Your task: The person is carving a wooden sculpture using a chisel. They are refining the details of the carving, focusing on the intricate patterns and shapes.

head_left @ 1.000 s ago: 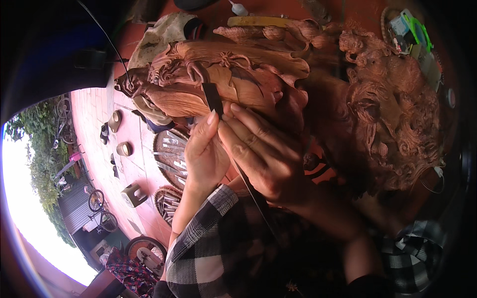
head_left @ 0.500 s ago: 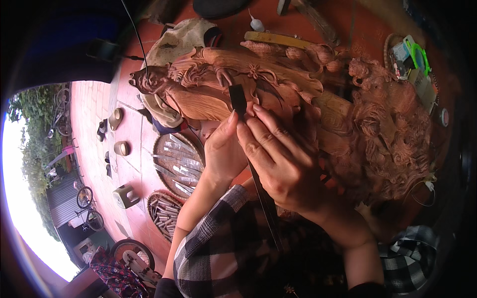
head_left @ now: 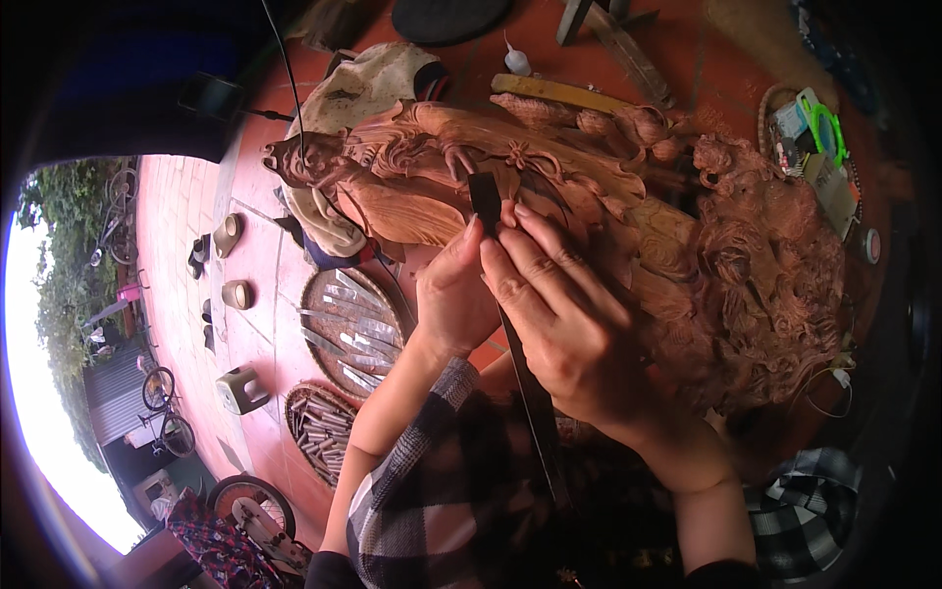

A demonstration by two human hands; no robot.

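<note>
The left hand [head_left: 456, 294] and right hand [head_left: 569, 319] pinch a dark flat strip [head_left: 484, 201] before the carved wooden figure [head_left: 397, 208] — whether it touches the wood, I cannot tell. Robe folds and flower [head_left: 516, 153] already stand cut; shaping looks well advanced, any unfinished detail too small to judge. Nearby, blades [head_left: 358, 334] lie within the round tray's rim [head_left: 307, 319].

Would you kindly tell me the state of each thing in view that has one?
Dark strip: held near its upper end by both hands.
Left hand: closed on the strip.
Right hand: closed on it too.
Carved wooden figure: lying down.
Upper round basket: holding flat metal pieces.
Lower basket: filled with short rods.
</note>
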